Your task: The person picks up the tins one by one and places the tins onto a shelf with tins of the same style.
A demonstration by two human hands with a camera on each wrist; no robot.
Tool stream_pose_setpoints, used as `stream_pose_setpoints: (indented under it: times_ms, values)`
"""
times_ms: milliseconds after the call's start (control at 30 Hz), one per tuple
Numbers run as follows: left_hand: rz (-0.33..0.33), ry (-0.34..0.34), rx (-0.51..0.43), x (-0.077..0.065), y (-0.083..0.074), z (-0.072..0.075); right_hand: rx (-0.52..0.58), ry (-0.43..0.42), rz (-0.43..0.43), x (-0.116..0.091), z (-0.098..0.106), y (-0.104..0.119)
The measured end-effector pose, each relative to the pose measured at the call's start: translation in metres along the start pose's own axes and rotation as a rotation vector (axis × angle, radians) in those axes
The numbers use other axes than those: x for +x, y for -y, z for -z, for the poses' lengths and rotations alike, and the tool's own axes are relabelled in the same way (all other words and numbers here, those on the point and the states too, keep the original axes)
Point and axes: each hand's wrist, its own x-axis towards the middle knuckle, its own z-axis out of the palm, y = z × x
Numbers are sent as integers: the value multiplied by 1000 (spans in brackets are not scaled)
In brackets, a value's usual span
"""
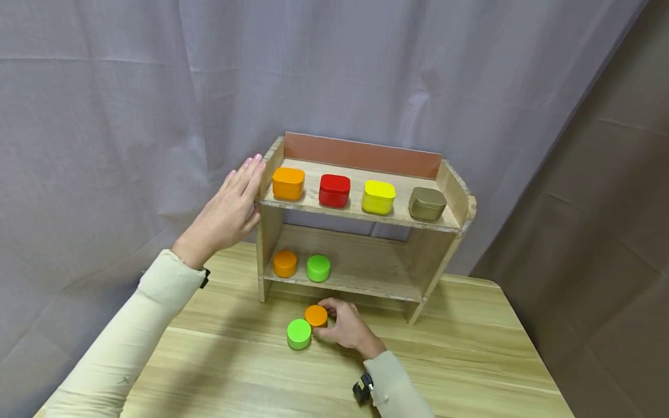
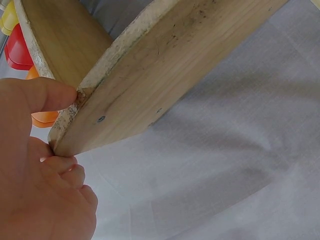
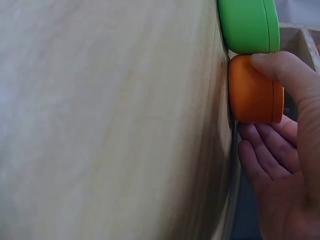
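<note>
My right hand [image 1: 345, 325] holds a round orange box [image 1: 316, 316] on the table, its thumb on one side and fingers on the other. Touching or very close to that box stands a round green box [image 1: 299, 334]; the right wrist view shows the green box [image 3: 250, 25] beside the orange box [image 3: 255, 90]. My left hand [image 1: 230, 203] rests against the left side panel of a small wooden shelf [image 1: 358, 287], fingers straight in the head view. In the left wrist view its thumb [image 2: 55, 94] touches the panel's front edge.
Along the top board stand an orange box [image 1: 288, 184], a red box [image 1: 334, 191], a yellow box [image 1: 378, 197] and an olive box [image 1: 427, 204]. The lower board bears a round orange box [image 1: 284, 264] and a round green box [image 1: 318, 268]. Grey curtain [image 1: 340, 64] hangs behind.
</note>
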Motion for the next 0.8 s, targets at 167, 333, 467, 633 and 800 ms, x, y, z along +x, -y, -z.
stream_pose_setpoints:
  times_ms: [167,333,467,633,800]
  values:
    - [11,14,-4,1,-1,1,-7,-23,-15,-3,1,-1]
    - [25,29,-11,0,-1,1,-16,-33,-22,-8,3,-2]
    - [27,26,-10,-1,0,1,-28,-40,-18,-14,8,-1]
    - [24,25,-10,-1,-1,0,-41,-47,-1,-23,16,0]
    - [17,18,-3,0,-1,0,-65,-56,17,-31,24,-1]
